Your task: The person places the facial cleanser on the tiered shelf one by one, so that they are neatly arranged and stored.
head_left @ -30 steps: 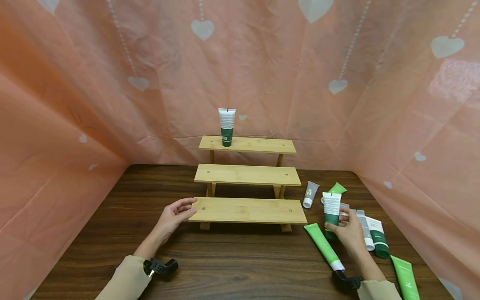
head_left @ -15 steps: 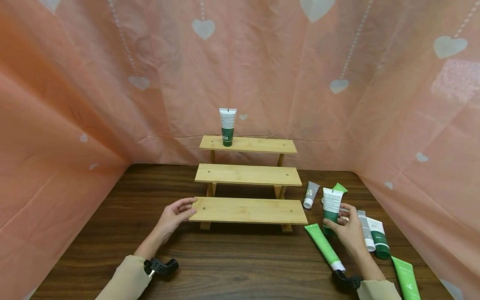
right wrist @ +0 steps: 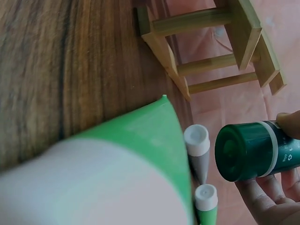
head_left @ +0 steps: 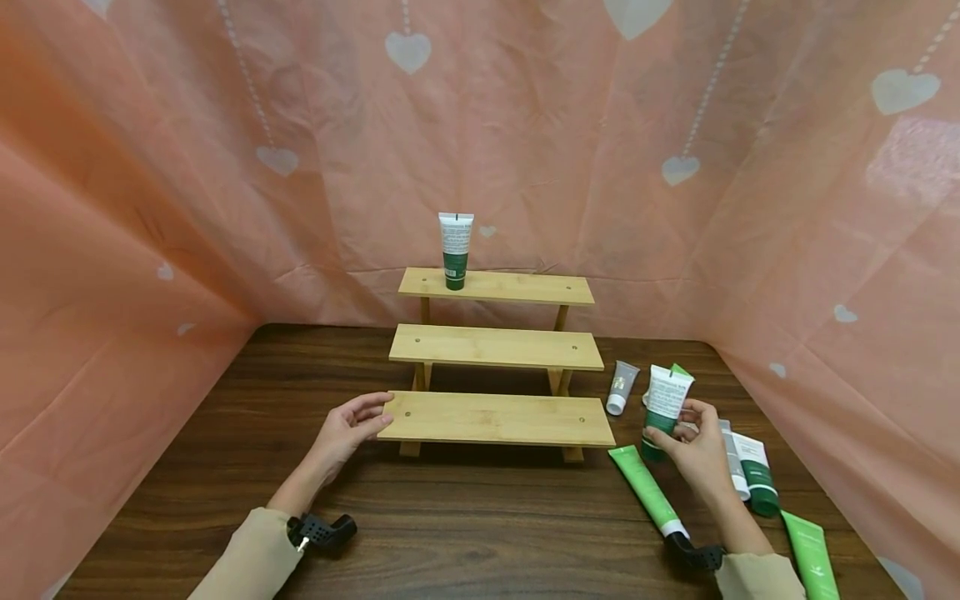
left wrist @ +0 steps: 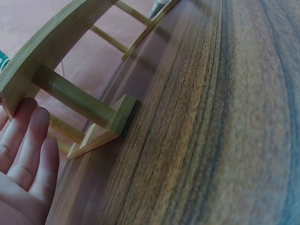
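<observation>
My right hand (head_left: 699,450) pinches a white-and-green squeeze tube (head_left: 666,402) between thumb and fingers, right of the three-step wooden stand (head_left: 495,418). The tube leans a little, cap downward; in the right wrist view its dark green cap (right wrist: 230,152) is off the table. With thumb and fingers my left hand (head_left: 347,435) holds the left end of the stand's lowest shelf; in the left wrist view, fingertips touch that shelf end (left wrist: 16,91). A matching white-and-green tube (head_left: 455,250) stands cap down on the left part of the top shelf.
Right of the stand lie a small grey tube (head_left: 622,387), a light green tube (head_left: 648,492) with white cap, a white-and-green tube (head_left: 757,473), a grey tube (head_left: 735,462) and another green tube (head_left: 812,554). A pink heart-patterned curtain (head_left: 525,125) surrounds the dark wood table (head_left: 450,525).
My right hand has raised the held tube slightly, and its top now leans to the right. My left hand stays at the shelf end.
</observation>
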The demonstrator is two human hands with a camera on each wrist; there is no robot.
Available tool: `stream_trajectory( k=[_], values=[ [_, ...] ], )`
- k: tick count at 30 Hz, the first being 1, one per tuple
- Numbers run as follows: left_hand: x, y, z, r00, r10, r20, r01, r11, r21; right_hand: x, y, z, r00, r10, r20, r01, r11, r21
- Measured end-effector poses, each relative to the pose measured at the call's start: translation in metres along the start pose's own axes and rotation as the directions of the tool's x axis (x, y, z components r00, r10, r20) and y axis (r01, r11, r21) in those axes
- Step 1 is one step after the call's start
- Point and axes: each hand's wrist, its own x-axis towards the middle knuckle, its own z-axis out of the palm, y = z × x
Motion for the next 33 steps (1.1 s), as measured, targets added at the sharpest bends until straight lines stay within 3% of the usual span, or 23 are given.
stream_trajectory(
  k=[5, 12, 15, 22, 24, 29, 31, 33],
  values=[
    [0.000, 0.000, -0.001, 1.000, 0.000, 0.012, 0.000, 1.000, -0.008, 0.000, -0.009, -0.002, 1.000, -0.006, 0.008, 0.006, 0.999, 0.038],
    [0.000, 0.006, -0.001, 0.999, -0.024, 0.024, 0.025, 0.999, -0.020, 0.008, 0.013, -0.003, 0.997, -0.072, 0.004, 0.072, 0.997, 0.016],
    [-0.002, 0.011, 0.000, 0.999, -0.030, 0.029, 0.031, 0.999, -0.025, 0.010, 0.013, -0.002, 0.996, -0.085, -0.003, 0.085, 0.996, 0.034],
    [-0.003, 0.007, 0.000, 0.999, -0.034, 0.017, 0.034, 0.999, -0.023, 0.001, -0.036, -0.003, 1.000, -0.016, 0.015, 0.015, 0.995, 0.100],
    [-0.003, 0.008, 0.000, 0.999, -0.030, 0.018, 0.030, 0.999, -0.023, 0.005, -0.028, -0.002, 0.999, -0.036, 0.007, 0.035, 0.995, 0.098],
    [-0.010, 0.023, 0.004, 0.999, -0.031, 0.025, 0.031, 0.999, -0.013, 0.025, 0.017, 0.005, 0.990, -0.140, -0.020, 0.141, 0.983, 0.117],
    [-0.011, 0.026, 0.005, 0.999, -0.027, 0.025, 0.028, 1.000, -0.010, 0.026, 0.010, 0.006, 0.990, -0.139, -0.025, 0.141, 0.982, 0.126],
    [-0.011, 0.025, 0.004, 0.999, -0.024, 0.024, 0.025, 1.000, -0.011, 0.020, -0.013, 0.006, 0.991, -0.130, -0.019, 0.131, 0.982, 0.138]
  ],
)
